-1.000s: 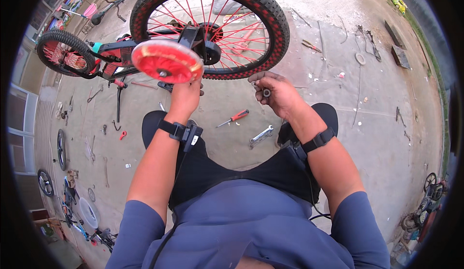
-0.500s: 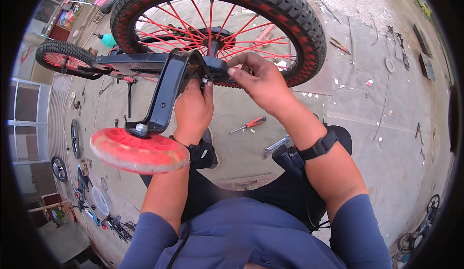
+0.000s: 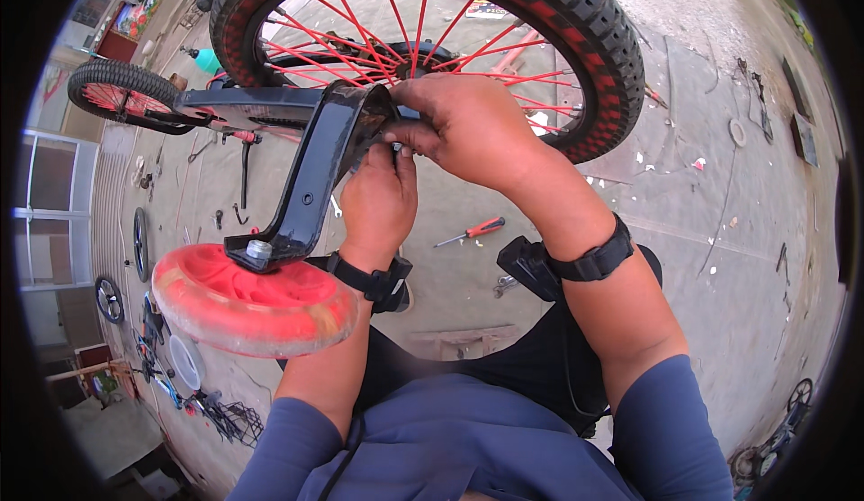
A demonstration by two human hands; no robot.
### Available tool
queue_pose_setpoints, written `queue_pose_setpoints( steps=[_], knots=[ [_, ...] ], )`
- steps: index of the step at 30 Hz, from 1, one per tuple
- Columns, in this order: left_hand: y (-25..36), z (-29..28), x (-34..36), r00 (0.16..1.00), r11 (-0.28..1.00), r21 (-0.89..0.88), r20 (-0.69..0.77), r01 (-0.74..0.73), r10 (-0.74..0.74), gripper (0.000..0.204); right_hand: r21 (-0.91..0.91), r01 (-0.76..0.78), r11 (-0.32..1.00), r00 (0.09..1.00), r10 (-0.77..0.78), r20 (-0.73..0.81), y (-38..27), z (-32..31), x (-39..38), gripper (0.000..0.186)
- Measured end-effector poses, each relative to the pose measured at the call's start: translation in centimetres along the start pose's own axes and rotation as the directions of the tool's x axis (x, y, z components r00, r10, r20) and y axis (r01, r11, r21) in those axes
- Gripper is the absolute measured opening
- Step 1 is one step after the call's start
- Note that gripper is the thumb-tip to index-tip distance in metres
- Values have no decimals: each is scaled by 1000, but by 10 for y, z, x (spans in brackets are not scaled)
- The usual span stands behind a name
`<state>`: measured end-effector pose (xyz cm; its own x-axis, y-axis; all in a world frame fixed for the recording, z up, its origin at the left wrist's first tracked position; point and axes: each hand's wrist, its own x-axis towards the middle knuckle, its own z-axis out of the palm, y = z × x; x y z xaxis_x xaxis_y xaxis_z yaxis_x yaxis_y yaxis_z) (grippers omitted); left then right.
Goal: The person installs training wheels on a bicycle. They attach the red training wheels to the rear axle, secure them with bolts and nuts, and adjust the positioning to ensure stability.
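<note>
A black training wheel bracket (image 3: pixel 310 186) hangs beside the rear of a child's bicycle, with a red training wheel (image 3: pixel 256 298) bolted to its lower end. My left hand (image 3: pixel 378 204) is at the bracket's upper end, thumb and forefinger pinched on a small silver bolt (image 3: pixel 396 147). From the right, my right hand (image 3: pixel 477 132) reaches to the same spot, its fingers curled close above the left fingertips. What those right fingers hold is hidden. Behind both hands stands a large knobbly tyre (image 3: pixel 603 60) with red spokes; its hub is partly covered by my right hand.
A red-handled screwdriver (image 3: pixel 484 227) lies on the floor between my legs, with a metal wrench (image 3: pixel 506 285) near my right knee. The bicycle's other wheel (image 3: pixel 121 91) is at far left. Pliers, scraps and cables lie right; a white basin (image 3: pixel 186 361) and loose wheels are left.
My right hand has moved left, from a dark round part by the hub to the bracket's top beside my left fingers. The training wheel and bracket appear slightly shifted in view.
</note>
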<state>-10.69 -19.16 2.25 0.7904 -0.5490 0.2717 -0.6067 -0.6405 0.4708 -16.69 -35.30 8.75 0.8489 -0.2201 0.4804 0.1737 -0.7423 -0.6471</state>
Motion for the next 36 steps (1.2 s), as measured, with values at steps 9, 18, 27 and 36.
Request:
queue_pose_setpoints(
  steps=[9, 18, 27, 36],
  knots=[
    [-13, 17, -2, 975, 835, -504, 137, 219, -173, 27, -55, 4, 998, 1000, -3, 22, 1, 4, 0, 20],
    [-12, 9, 1, 999, 890, -456, 51, 28, -5, 25, -45, -21, 999, 999, 23, 27, -1, 2, -1, 19],
    [-14, 11, 0, 997, 937, -343, 62, 62, -43, 26, -61, -6, 998, 1000, 7, 16, -1, 2, -2, 20],
    [17, -6, -2, 746, 2, -781, 595, 624, -299, 26, -42, 18, 999, 1000, -19, -24, 1, 10, -5, 20]
  ],
)
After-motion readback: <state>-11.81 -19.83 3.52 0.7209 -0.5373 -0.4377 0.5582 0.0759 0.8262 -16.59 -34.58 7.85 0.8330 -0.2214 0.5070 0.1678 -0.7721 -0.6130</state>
